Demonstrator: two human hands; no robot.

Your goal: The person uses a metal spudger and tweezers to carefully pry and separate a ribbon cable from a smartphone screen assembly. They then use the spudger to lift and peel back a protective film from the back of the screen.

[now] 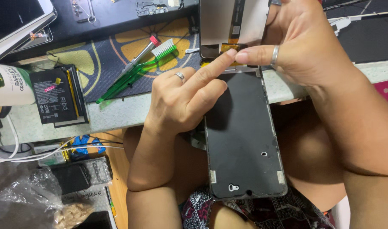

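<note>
In the middle of the frame a person is holding an opened phone over their lap. The dark phone frame (244,140) is lying lengthwise from the centre down to the lower middle, its bare inner face turned up, its top end resting at the edge of the desk (117,112). Above it, at the top centre, the detached screen panel (228,23) is standing tilted up, pale back side showing, joined to the frame by a small orange flex strip just under its lower edge.

The left hand (187,95), left of centre, is loosely curled with a ring on one finger; its index finger is stretched out and pressing on the join between panel and frame, the other fingers folded in and gripping nothing that can be seen. The right hand (302,46), in the upper right, is wrapped around the right edge of the screen panel, holding it up, with a ringed finger reaching leftward to meet the left index fingertip at the same spot.

On the patterned mat in the upper middle, a green toothbrush (136,72) is lying slantwise, just beside a metal tool with a red tip (139,57). To the left, a black battery (54,95) is sitting on the desk near a white cylindrical can (9,85). White cables (28,154) are running along the lower left, above a crumpled plastic bag (28,199).
</note>
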